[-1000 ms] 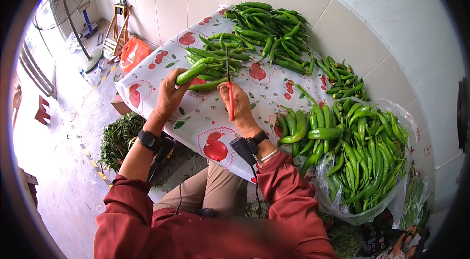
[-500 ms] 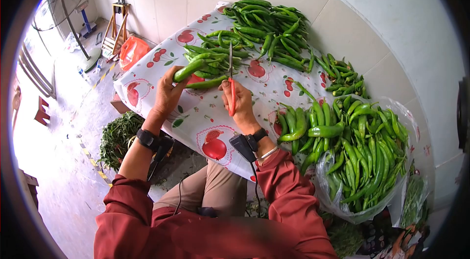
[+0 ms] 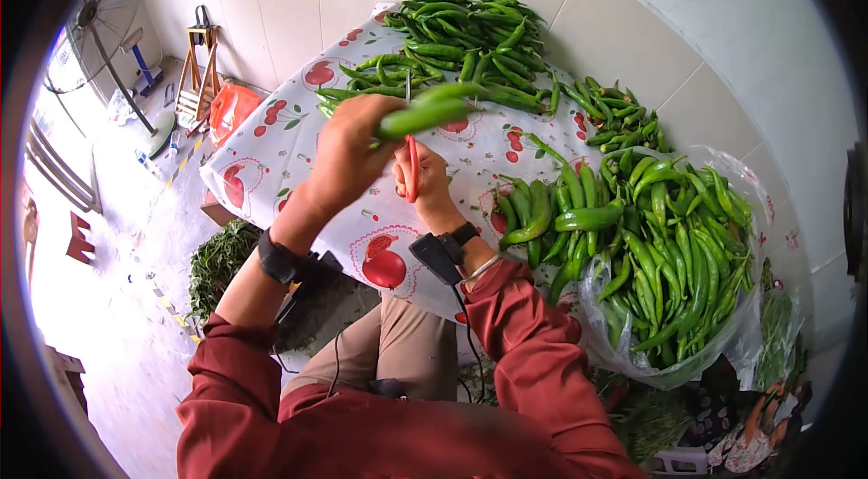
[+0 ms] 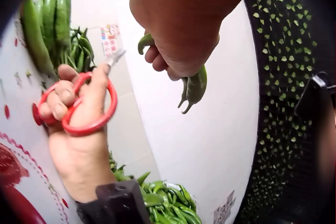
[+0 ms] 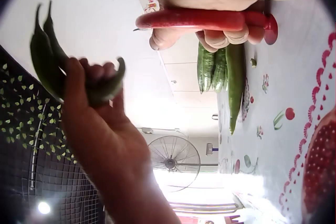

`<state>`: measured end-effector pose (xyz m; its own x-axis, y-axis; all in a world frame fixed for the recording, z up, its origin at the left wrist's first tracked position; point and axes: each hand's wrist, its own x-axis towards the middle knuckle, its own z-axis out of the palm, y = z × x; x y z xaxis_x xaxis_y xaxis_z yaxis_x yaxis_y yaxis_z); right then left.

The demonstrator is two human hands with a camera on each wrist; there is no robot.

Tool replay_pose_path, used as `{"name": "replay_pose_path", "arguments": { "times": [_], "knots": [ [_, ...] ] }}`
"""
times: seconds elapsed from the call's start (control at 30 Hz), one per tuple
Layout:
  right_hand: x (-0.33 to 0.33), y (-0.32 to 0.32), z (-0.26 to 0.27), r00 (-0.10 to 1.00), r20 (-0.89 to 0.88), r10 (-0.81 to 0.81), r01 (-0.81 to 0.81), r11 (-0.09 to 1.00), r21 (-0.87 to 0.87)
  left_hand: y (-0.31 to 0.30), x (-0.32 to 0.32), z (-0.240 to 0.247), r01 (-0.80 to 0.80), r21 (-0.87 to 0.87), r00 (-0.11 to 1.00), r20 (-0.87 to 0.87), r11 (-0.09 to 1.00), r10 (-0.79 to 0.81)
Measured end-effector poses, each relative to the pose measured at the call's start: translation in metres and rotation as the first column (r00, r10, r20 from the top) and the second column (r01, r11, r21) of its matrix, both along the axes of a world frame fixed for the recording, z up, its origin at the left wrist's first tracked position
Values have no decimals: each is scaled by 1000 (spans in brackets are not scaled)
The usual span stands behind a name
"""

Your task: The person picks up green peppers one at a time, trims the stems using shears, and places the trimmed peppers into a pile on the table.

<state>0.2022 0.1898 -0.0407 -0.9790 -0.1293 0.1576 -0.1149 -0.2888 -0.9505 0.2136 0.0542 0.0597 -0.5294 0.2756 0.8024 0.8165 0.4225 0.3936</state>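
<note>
Raised above the table, my left hand grips green chili peppers, blurred in the head view. Two stem ends stick out past that hand in the right wrist view, where the held peppers show against the wall. My right hand holds red-handled scissors, fingers through the loops, just below the left hand. The peppers pass in front of the blades in the head view; a blade tip shows in the left wrist view. Behind the left hand lie more peppers, partly hidden.
A large pepper pile lies at the table's back, with a smaller heap to its right. A clear plastic bag full of peppers stands at the right. Patterned cloth covers the table; leafy greens sit below left.
My left hand has lifted peppers off the table and swung right, over the scissors. The right hand keeps the scissors close to the same spot. The head view has shifted slightly.
</note>
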Motion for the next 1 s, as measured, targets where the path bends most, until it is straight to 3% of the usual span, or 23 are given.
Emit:
{"name": "replay_pose_path", "arguments": {
  "times": [0.03,0.1,0.13,0.2,0.4,0.43,0.47,0.53,0.6,0.63,0.7,0.83,0.97,1.0],
  "knots": [
    [0,1,-2,1000,-3,-1,1,1000,-1,10,-1,7,75,-76,996,-45,994,-79],
    [1,-1,-7,997,46,-59,68,969,-236,32,-6,15,203,-210,968,-106,956,-229],
    [-9,-3,-24,939,-289,-187,190,982,-18,42,-7,17,254,-263,948,-124,931,-293],
    [-13,3,-41,951,-272,-147,162,986,32,59,-4,21,295,-393,940,-42,871,-337],
    [-11,3,-31,973,-214,-82,96,994,52,60,-3,20,298,-341,938,-72,892,-340],
    [-9,4,-26,979,-187,-82,92,995,47,51,-7,16,265,-244,954,-75,933,-291],
    [-8,11,-21,995,-85,55,-60,997,-57,39,-10,11,228,-144,968,-72,963,-240],
    [-2,1,-2,999,40,-9,12,997,-71,11,-13,-6,9,-21,999,53,1000,-8],
    [3,1,5,998,57,-31,35,998,-56,-16,-22,-36,-167,20,966,203,986,159],
    [4,2,8,996,71,-53,56,998,-36,-27,-23,-47,-168,20,966,203,986,161],
    [4,3,11,993,88,-72,75,997,-22,-43,-16,-63,-294,-221,905,248,930,346],
    [4,3,13,989,120,-86,88,996,-17,-52,-7,-76,-255,-338,892,280,906,356],
    [5,5,15,992,100,-71,69,997,25,-53,-14,-94,-297,-311,894,240,903,378],
    [6,4,16,993,98,-70,68,997,28,-53,-14,-96,-338,-224,876,281,914,393]
  ]
}}
